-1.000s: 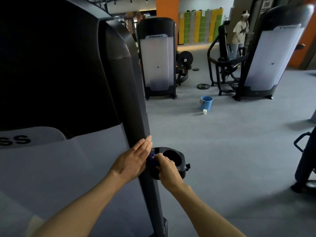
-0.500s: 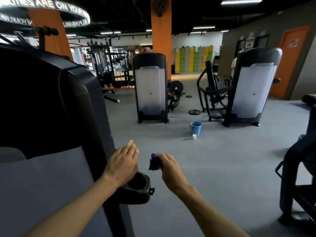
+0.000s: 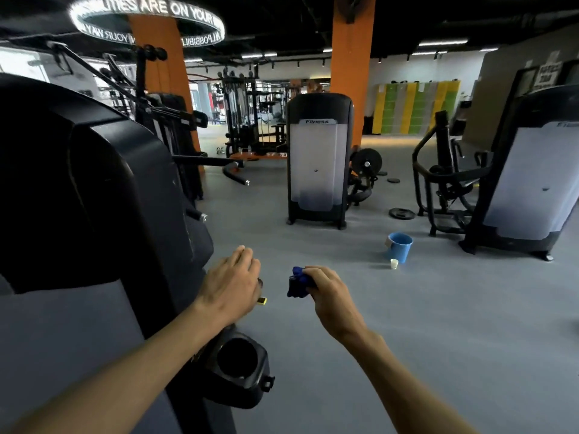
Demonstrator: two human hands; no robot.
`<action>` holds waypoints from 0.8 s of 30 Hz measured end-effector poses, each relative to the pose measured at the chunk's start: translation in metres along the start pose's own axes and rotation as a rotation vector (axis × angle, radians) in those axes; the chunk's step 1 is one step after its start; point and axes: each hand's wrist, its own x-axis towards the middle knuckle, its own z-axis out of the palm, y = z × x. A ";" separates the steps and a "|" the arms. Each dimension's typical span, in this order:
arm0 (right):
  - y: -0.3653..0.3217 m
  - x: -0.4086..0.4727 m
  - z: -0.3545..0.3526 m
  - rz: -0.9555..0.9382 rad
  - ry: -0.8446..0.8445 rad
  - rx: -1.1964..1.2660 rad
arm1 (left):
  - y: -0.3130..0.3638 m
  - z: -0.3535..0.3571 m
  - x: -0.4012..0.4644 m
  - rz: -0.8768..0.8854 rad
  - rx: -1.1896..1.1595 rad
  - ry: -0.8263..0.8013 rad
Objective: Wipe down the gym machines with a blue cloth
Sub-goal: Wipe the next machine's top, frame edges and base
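Right hand [image 3: 329,292] grips bunched cloth [image 3: 297,285]; left hand [image 3: 232,286] relaxed, empty. Unfold cloth before wiping machine [image 3: 119,198].

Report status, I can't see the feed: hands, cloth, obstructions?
Right hand grips cloth, off the machine. Left hand open, beside machine edge. Nothing blocking.

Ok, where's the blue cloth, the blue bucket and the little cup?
blue cloth [image 3: 297,285], head view, on the bunched part sticking out of the right hand [image 3: 330,292].
blue bucket [image 3: 399,249], head view, on its outer wall.
little cup [image 3: 394,263], head view, on its side.
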 end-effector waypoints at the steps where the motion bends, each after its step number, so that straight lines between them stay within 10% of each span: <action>1: 0.009 0.011 0.002 -0.015 -0.012 -0.001 | -0.003 0.004 0.008 -0.015 0.004 0.004; 24: 0.099 0.352 0.191 -0.746 -0.485 0.388 | -0.086 0.078 0.131 -0.655 0.271 -0.183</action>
